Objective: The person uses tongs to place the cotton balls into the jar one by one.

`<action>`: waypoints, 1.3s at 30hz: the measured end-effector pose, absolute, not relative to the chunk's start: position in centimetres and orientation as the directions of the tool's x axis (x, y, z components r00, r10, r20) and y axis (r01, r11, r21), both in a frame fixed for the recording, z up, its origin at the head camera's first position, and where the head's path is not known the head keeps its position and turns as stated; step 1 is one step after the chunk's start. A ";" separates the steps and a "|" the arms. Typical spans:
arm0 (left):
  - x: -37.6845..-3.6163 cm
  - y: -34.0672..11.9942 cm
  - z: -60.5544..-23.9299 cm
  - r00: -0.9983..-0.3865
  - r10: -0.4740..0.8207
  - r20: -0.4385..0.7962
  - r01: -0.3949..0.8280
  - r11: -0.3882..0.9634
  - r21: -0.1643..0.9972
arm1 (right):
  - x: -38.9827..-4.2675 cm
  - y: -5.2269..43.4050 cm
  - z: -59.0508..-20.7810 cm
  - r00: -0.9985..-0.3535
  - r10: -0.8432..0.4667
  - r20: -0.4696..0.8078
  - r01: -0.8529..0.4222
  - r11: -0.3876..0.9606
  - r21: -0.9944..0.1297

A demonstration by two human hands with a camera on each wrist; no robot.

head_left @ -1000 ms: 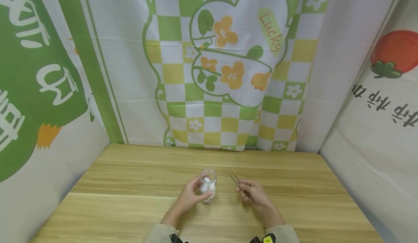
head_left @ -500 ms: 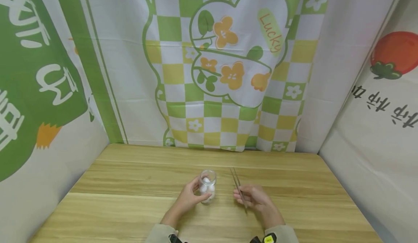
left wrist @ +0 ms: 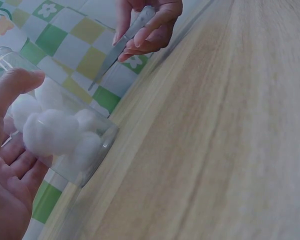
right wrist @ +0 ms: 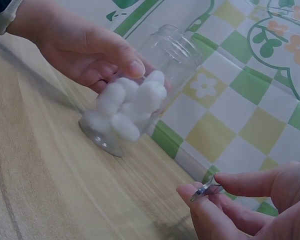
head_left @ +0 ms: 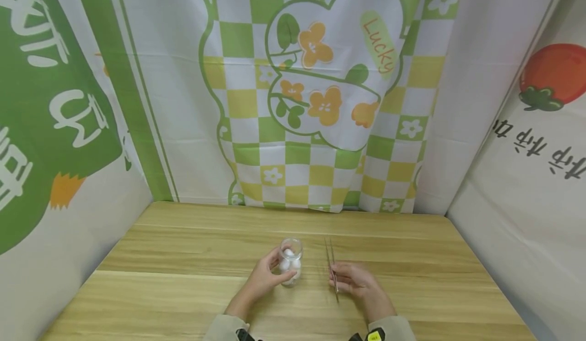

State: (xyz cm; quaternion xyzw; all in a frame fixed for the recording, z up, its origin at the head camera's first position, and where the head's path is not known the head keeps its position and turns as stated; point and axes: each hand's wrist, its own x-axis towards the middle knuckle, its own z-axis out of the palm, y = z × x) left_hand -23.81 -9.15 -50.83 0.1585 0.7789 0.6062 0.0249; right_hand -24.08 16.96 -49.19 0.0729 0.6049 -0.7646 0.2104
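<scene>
Left hand [head_left: 264,279] curls round a small clear glass jar [head_left: 290,261] that stands upright on the wooden table [head_left: 174,280], mouth open, a little left of centre. Thumb on the near side of the glass, fingers behind — a firm wrap-around grip. Inside the jar: white cotton balls [right wrist: 127,107], several, packed against the wall and filling the lower part.

Right hand [head_left: 357,281] sits just to the right of the jar, apart from it. It pinches a pair of metal tweezers [head_left: 331,264] between thumb and fingertips, the other fingers loosely curled alongside. The tweezers lie nearly level, tips pointing away from the person toward the back of the table — tips near together, nothing visible between them.

Behind the table hangs a green-and-yellow checked cloth [head_left: 311,91] with orange flowers and the word "Lucky". Beige sleeves show at both wrists.
</scene>
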 end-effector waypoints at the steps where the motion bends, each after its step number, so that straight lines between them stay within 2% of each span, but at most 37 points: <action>1: -23.8 -9.2 -50.8 -0.949 0.277 0.153 0.217 0.216 0.952 | -24.0 16.9 -49.2 -0.901 -0.225 -0.370 0.411 -0.175 -0.895; 11: -23.9 -9.2 -51.0 -0.947 0.279 0.159 0.224 0.222 0.949 | -23.7 16.5 -49.2 -0.909 -0.052 -0.413 0.416 -0.071 -0.907; 30: -23.9 -9.1 -51.0 -0.951 0.264 0.162 0.224 0.223 0.949 | -23.5 15.7 -49.7 -0.941 0.011 -0.339 0.339 0.009 -0.941; 39: -23.8 -9.2 -50.9 -0.950 0.267 0.165 0.226 0.215 0.950 | -23.3 15.4 -49.8 -0.943 0.037 -0.332 0.334 0.118 -0.935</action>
